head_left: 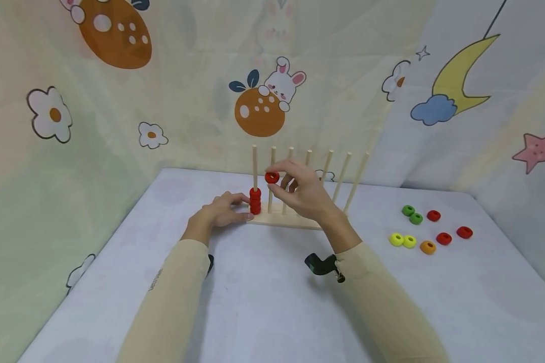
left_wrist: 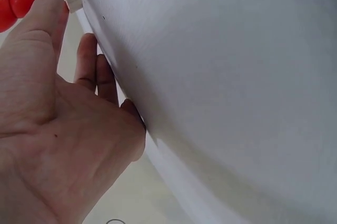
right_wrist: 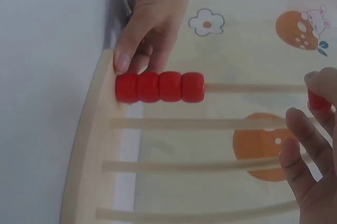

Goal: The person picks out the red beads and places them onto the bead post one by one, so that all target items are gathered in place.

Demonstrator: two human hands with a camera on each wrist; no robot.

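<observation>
A wooden peg rack (head_left: 281, 219) with several upright pegs stands at the back of the table. Stacked at the bottom of its leftmost peg are several red beads (right_wrist: 159, 87). My left hand (head_left: 220, 209) holds the rack's left end, thumb in front beside the stack; in the left wrist view its other fingers (left_wrist: 87, 61) lie behind. Up near the peg tops, my right hand (head_left: 302, 189) pinches one red bead (head_left: 272, 177) between thumb and index finger. In the right wrist view this bead (right_wrist: 319, 100) is beside the leftmost peg's tip, partly covered by the fingers.
Loose beads lie on the table at the right: two green ones (head_left: 416, 219), two yellow ones (head_left: 396, 239), an orange one (head_left: 428, 247) and three red ones (head_left: 444, 238). A patterned cloth (head_left: 200, 96) hangs behind the table.
</observation>
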